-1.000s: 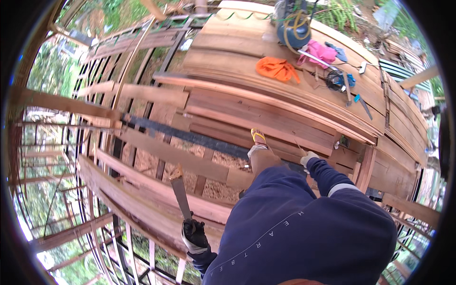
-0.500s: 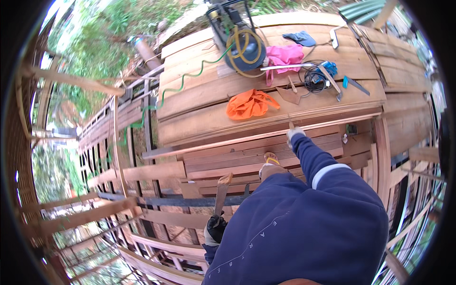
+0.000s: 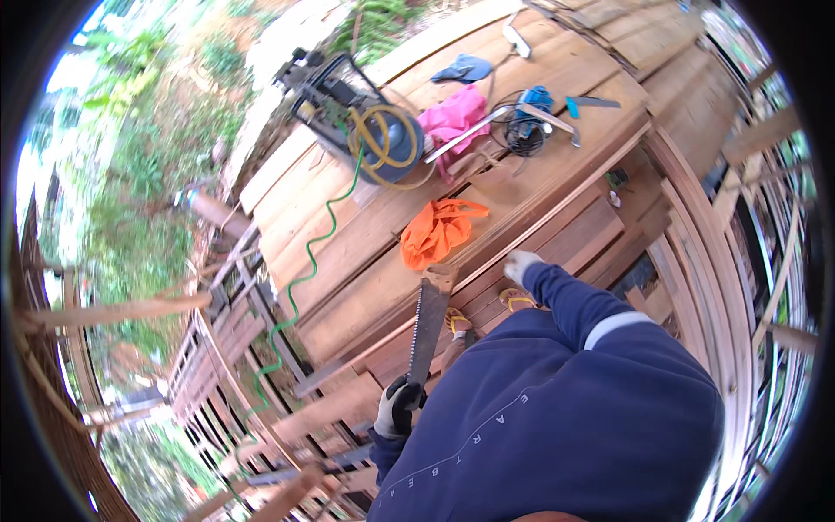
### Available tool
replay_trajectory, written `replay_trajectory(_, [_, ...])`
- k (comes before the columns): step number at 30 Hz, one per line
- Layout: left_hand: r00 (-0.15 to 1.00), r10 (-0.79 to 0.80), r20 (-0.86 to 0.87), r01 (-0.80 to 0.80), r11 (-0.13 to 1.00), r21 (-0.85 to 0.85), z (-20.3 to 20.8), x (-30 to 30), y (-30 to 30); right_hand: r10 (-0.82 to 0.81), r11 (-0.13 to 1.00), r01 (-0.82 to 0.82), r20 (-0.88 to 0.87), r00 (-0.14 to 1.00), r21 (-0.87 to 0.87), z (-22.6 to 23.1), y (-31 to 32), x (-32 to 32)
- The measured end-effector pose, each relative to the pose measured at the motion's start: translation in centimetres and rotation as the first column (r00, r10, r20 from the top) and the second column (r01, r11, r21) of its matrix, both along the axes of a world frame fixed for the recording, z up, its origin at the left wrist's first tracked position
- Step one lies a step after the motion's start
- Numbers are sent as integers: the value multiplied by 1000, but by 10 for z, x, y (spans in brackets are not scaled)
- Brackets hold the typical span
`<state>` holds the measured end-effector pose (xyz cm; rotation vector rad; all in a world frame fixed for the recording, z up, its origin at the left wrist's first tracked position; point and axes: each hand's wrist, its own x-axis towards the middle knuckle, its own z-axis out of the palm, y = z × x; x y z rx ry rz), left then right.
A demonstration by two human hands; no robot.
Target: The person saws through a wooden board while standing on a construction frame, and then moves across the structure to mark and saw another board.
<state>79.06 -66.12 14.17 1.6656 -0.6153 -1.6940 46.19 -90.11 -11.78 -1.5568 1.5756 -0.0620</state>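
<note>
A handsaw (image 3: pixel 426 322) with a wooden grip and toothed grey blade points away from me. My left hand (image 3: pixel 397 407), in a black and white glove, is closed around the narrow end of its blade. The saw's grip reaches up to the edge of the plank platform, close to an orange cloth bag (image 3: pixel 435 233). My right hand (image 3: pixel 522 266), in a whitish glove, is closed beside a long thin wooden strip (image 3: pixel 565 209) along the platform's near edge. Whatever its fingers may hold is hidden.
On the plank platform (image 3: pixel 365 252) are an air compressor (image 3: pixel 391 143) with a green coiled hose (image 3: pixel 315 248), a pink cloth (image 3: pixel 454 113), a hammer (image 3: pixel 548 116), cables and a blue cap (image 3: pixel 463 68). Lower boards lie around my sandalled feet; open framing (image 3: pixel 209 400) stands left.
My view has turned, shifting the platform. The left hand has raised the saw toward the platform. The right hand has drawn back slightly; the small wooden piece at its fingertips no longer shows.
</note>
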Motion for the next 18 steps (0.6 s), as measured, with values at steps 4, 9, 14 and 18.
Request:
replay_trajectory(4, [936, -336, -106, 339, 941, 9, -18, 49, -69, 605, 796, -526, -343, 719, 301, 12, 82, -71])
replay_trajectory(9, [715, -686, -133, 693, 721, 10, -14, 56, -158, -315, 927, 361, -316, 895, 99, 47, 181, -115])
replay_trajectory(14, [373, -900, -223, 920, 390, -33, -20, -13, -241, -753, 658, 735, -172, 635, -163, 125, 219, -82])
replay_trajectory(18, [148, -936, -319, 972, 197, -127, -11, -108, -286, -809, 587, 721, -245, 534, -367, 121, 234, -80])
